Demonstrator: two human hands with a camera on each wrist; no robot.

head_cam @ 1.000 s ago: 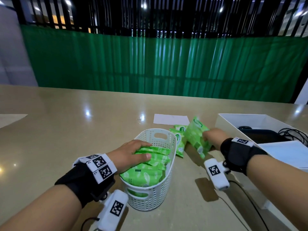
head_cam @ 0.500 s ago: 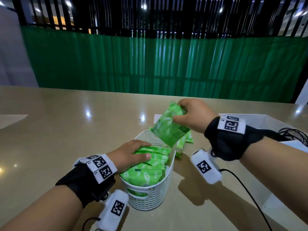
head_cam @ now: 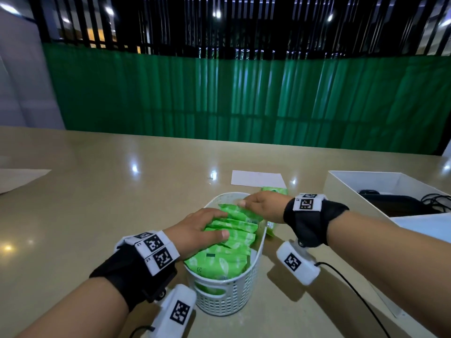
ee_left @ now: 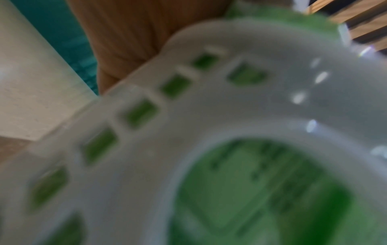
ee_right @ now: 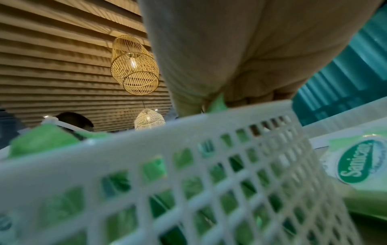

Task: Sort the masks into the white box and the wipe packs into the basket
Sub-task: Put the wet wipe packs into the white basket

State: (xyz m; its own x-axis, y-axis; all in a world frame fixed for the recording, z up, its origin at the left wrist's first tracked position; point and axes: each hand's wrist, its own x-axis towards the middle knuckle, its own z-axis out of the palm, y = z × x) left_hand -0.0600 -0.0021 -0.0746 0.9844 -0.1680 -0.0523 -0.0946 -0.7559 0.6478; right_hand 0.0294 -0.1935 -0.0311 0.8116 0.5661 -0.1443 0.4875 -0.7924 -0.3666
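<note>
A white mesh basket [head_cam: 229, 296] stands in the middle of the table with several green wipe packs [head_cam: 219, 262] stacked in it. My left hand [head_cam: 214, 223] lies flat on top of the stack, fingers stretched over the packs. My right hand [head_cam: 244, 203] is over the far end of the basket and pinches one green pack [head_cam: 241, 212] that rests on the stack. In the right wrist view a green corner [ee_right: 217, 103] shows between thumb and fingers above the basket rim [ee_right: 188, 129]. The left wrist view is a blur of basket wall [ee_left: 209, 107].
Two loose wipe packs lie outside the basket, one behind my right hand [head_cam: 274, 190] and one by its right wall [head_cam: 269, 228]. The white box [head_cam: 341, 191] stands at the right and holds dark items and cables. A white paper [head_cam: 256, 178] lies behind the basket.
My right hand picked a wipe pack off the table to the right of the basket, lifted it over the rim and lowered it onto the stack. My left hand stayed on the packs.
</note>
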